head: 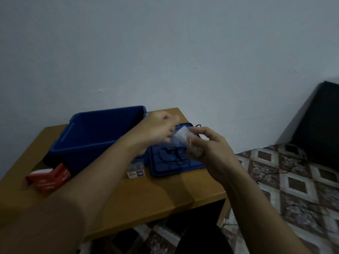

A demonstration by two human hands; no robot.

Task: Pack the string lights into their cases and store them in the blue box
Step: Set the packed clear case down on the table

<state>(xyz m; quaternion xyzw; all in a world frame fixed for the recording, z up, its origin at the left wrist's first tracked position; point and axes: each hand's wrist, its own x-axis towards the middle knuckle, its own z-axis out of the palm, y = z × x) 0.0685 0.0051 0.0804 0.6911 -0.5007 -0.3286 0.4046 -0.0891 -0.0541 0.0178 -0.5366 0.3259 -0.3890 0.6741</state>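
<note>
Holding a clear case (180, 136) over the blue lid (190, 166).
Right hand (211, 151) grips it; left hand's (158, 130) hold is too blurred to tell. Blue box (99, 132) sits at the table's (165, 195) far edge.

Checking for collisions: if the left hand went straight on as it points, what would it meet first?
Most likely the clear case held in the right hand; the left hand points at it closely, but blur hides any contact.

box (95, 131) on table (146, 195), lid (165, 167) right
</note>
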